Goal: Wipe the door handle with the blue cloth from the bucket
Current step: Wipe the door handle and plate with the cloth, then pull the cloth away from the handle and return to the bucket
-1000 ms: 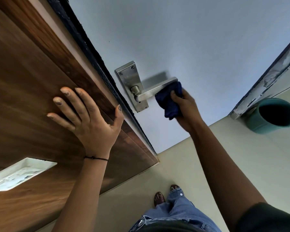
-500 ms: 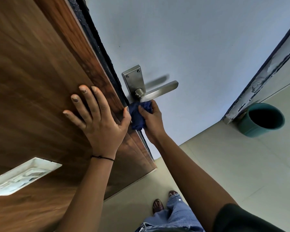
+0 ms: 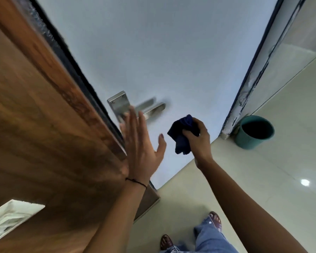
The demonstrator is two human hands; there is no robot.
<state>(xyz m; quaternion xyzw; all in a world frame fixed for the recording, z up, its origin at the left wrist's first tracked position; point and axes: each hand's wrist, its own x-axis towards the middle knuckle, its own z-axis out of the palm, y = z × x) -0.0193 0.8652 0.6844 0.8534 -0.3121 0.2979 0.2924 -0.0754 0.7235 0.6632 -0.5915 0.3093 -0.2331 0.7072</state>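
Door [image 3: 171,52] fills the view, pale face ahead, with the wood-grain edge [image 3: 35,125] swinging in from nine o'clock. Bucket [image 3: 254,132] sits on the floor at three o'clock, by the frame. Left hand [image 3: 140,148] is flat and spread, fingers apart, gripping nothing, and it covers the inner part of the handle [image 3: 153,109]. Right hand [image 3: 199,139] is clenched on the blue cloth [image 3: 182,136], just off the handle toward four o'clock and not touching it. That cloth looks soft, light and floppy, so bunching it in the fist suits it. The handle looks stiff, smooth and probably slick; its long axis runs from the plate at nine o'clock, its free end pointing toward two o'clock, so wrap and slide along it.
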